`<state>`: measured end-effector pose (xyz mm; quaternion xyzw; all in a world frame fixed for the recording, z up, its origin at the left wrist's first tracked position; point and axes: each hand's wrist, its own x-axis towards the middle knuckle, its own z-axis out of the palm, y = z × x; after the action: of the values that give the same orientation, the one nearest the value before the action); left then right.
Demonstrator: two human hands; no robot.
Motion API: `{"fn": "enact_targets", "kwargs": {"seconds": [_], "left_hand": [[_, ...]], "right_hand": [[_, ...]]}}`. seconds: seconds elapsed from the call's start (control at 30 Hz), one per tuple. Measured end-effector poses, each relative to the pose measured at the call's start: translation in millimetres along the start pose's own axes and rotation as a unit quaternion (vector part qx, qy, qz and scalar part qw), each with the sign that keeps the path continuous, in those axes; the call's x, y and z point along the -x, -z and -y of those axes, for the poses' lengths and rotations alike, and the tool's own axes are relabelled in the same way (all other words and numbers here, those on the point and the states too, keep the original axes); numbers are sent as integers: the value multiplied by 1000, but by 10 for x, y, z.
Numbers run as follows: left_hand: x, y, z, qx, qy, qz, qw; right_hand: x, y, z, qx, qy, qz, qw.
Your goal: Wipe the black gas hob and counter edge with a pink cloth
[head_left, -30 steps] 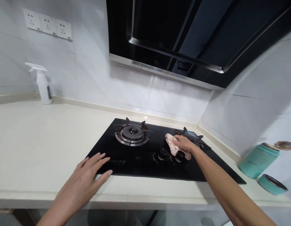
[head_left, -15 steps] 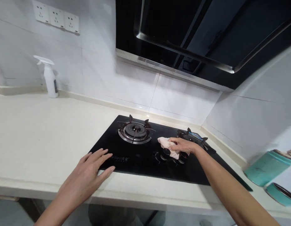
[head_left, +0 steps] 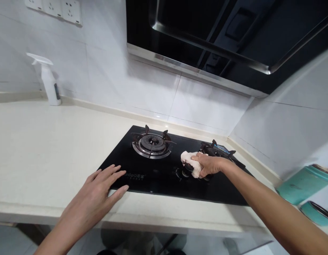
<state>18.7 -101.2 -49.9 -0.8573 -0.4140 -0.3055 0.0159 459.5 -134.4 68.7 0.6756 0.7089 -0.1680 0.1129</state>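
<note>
A black glass gas stove (head_left: 158,182) is set in the pale countertop. My right hand (head_left: 207,164) is closed on a whitish cloth (head_left: 189,158), pressed down around the stove's control knobs. The left knob (head_left: 186,170) shows beside the cloth; the other is mostly hidden behind my hand. My left hand (head_left: 105,184) rests with fingers spread on the stove's front left corner and the counter edge, holding nothing. The left burner (head_left: 152,144) is in plain sight, while the right burner (head_left: 217,150) lies just behind my right hand.
A white spray bottle (head_left: 50,83) stands against the wall at the left. Teal containers (head_left: 304,184) sit at the right end of the counter (head_left: 60,148). A black range hood (head_left: 201,39) hangs low above the stove. Wall sockets (head_left: 70,10) are at the upper left.
My right hand has shifted slightly with the cloth over the knobs, covering more of the right one. My left hand stays in place. The view has tilted a little.
</note>
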Motion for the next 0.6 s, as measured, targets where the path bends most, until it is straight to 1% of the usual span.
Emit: {"fn": "enact_targets", "kwargs": {"seconds": [0.13, 0.23, 0.43, 0.6], "left_hand": [[-4, -7, -1, -5, -5, -4, 1000], [-6, -9, -3, -7, -5, -4, 1000], [6, -12, 9, -8, -10, -10, 1000], [11, -8, 11, -11, -14, -4, 1000]], "right_hand": [[39, 149, -13, 1, 19, 35, 999], [62, 196, 7, 5, 25, 43, 999], [-39, 104, 107, 53, -16, 27, 998], [-70, 43, 130, 103, -45, 19, 994]]}}
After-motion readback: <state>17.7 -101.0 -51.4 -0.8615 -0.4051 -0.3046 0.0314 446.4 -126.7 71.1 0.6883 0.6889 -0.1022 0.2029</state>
